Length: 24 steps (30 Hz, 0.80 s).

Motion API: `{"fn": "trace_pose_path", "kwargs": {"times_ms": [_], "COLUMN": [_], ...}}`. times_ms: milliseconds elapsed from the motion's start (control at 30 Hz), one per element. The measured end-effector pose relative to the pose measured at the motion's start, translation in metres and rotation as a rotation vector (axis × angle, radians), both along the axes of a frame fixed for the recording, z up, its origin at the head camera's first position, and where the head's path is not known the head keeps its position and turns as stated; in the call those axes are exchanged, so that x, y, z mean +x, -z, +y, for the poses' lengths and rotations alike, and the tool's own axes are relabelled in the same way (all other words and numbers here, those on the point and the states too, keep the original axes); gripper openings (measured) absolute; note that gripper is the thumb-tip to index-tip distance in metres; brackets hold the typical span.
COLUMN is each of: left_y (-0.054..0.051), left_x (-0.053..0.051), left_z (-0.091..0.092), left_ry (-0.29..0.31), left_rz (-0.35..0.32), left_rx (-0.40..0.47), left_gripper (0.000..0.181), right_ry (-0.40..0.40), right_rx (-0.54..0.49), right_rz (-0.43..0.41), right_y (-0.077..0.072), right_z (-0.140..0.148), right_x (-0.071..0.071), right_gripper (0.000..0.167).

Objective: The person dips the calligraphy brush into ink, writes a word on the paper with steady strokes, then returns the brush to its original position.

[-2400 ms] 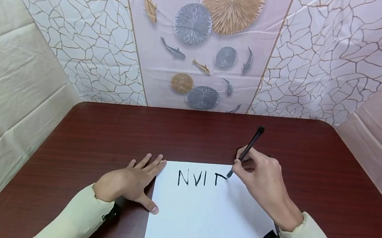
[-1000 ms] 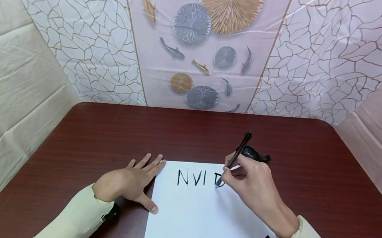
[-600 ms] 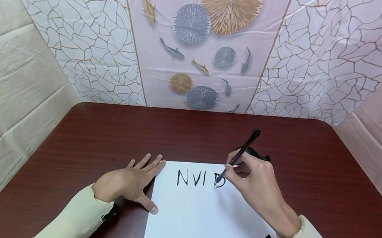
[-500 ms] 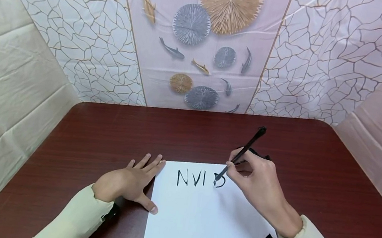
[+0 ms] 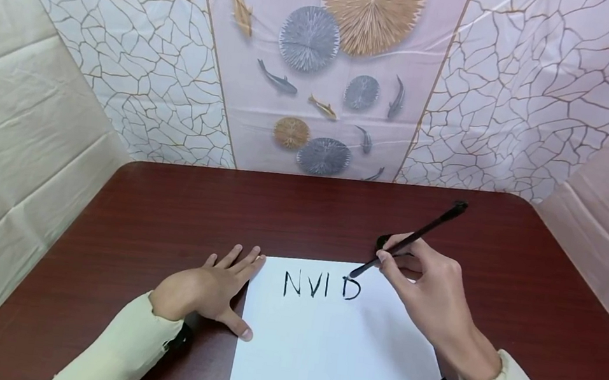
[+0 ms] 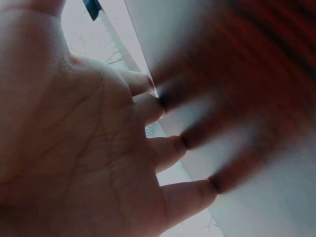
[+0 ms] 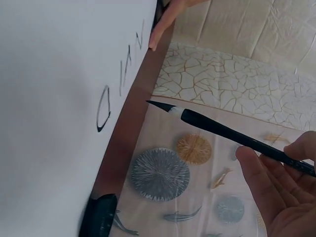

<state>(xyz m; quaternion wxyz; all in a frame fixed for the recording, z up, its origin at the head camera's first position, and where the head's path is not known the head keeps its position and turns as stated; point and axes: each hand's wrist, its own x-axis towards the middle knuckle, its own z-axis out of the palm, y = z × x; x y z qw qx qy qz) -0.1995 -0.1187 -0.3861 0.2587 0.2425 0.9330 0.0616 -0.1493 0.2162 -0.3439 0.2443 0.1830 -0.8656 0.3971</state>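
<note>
A black-handled writing brush (image 5: pixel 420 234) is pinched by my right hand (image 5: pixel 435 294) in the head view, slanting up to the right. In the right wrist view, the brush (image 7: pixel 222 131) has a dark pointed tip, raised off the white sheet of paper (image 7: pixel 44 123). Dark strokes reading N V I D (image 5: pixel 351 289) stand near the far edge of the paper (image 5: pixel 318 352). My left hand (image 5: pixel 205 289) lies with fingers spread beside the paper, its thumb and a fingertip on the left edge. The left wrist view shows the palm (image 6: pixel 74 133) and straight fingers.
A reddish-brown table (image 5: pixel 187 200) bears the paper. Behind the right hand sits a black rounded object (image 5: pixel 382 241), mostly hidden in the head view and partly seen in the right wrist view. Patterned cloth (image 5: pixel 338 111) hangs beyond the far edge, with pale cloth at both sides.
The D has gone from a partial stroke to a closed shape. My right hand moved down to its base, then away to the right, with the brush leaning over further. The left hand stayed put.
</note>
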Motion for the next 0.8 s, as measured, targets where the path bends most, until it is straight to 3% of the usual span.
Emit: {"fn": "trace_pose_path", "kwargs": {"times_ms": [267,800], "left_y": [0.0,0.0], "left_x": [0.0,0.0], "left_z": [-0.001,-0.001], "left_ry": [0.005,0.005], "left_rz": [0.004,0.002], "left_rx": [0.014,0.003], "left_gripper": [0.139,0.139], "right_ry": [-0.035,-0.049], "right_rx": [0.057,0.063], "right_rz": [-0.026,-0.049], "right_y": [0.014,0.016], "right_z": [-0.001,-0.002], "right_x": [-0.003,-0.002], "right_gripper": [0.021,0.022]}}
